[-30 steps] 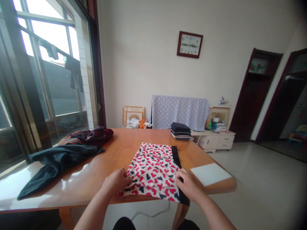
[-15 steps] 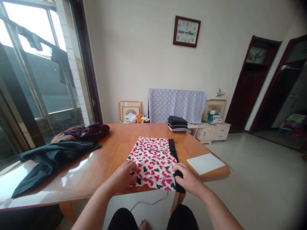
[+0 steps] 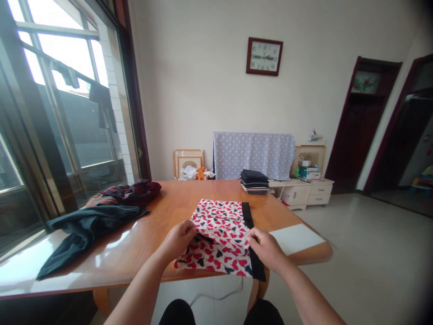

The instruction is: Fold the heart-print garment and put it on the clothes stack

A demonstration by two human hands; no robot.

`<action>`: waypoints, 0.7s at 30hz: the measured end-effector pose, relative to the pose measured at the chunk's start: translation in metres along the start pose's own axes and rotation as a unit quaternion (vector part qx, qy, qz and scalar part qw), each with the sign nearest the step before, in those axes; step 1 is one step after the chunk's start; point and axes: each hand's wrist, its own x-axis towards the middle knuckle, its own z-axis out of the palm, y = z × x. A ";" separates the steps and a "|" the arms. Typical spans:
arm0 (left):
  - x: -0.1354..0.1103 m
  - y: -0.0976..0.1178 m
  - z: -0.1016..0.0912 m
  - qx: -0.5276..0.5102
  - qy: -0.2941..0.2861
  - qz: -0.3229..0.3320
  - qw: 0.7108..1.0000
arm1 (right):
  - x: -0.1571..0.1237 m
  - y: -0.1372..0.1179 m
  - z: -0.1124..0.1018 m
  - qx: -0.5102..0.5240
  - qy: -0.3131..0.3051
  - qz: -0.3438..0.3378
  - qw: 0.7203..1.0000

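Observation:
A white garment [image 3: 219, 262] printed with red and black hearts lies at the table's near edge, with a black band [image 3: 248, 215] down its right side. Its upper layer is raised in a fold, and a lower layer shows beneath. My left hand [image 3: 182, 237] pinches the fold's left end. At the right end, beside the black band, my right hand [image 3: 264, 246] grips the cloth between thumb and fingers.
A stack of folded dark clothes [image 3: 254, 181] stands at the table's far side. Dark green clothing [image 3: 91, 230] and a maroon patterned heap [image 3: 131, 192] lie on the left. A white sheet [image 3: 297, 238] rests at the right corner of the wooden table [image 3: 169, 198].
Both hands have lifted the garment's upper layer and moved it slightly away from me, uncovering the layer below near the edge. The camera view has tilted up a little.

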 end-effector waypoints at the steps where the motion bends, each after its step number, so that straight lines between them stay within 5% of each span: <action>1: 0.002 0.001 0.000 0.001 0.004 0.007 1.000 | -0.001 -0.005 0.002 -0.012 -0.010 -0.009 1.000; 8: 0.008 0.005 0.000 -0.004 0.041 0.026 0.999 | 0.004 -0.025 0.035 -0.159 -0.037 -0.056 0.985; 13: 0.007 0.012 -0.009 -0.035 0.039 0.022 0.998 | 0.025 -0.020 0.024 -0.143 0.080 -0.047 0.985; 21: -0.006 0.016 -0.013 -0.090 -0.014 -0.025 0.996 | 0.014 -0.011 0.021 -0.120 0.082 -0.065 0.987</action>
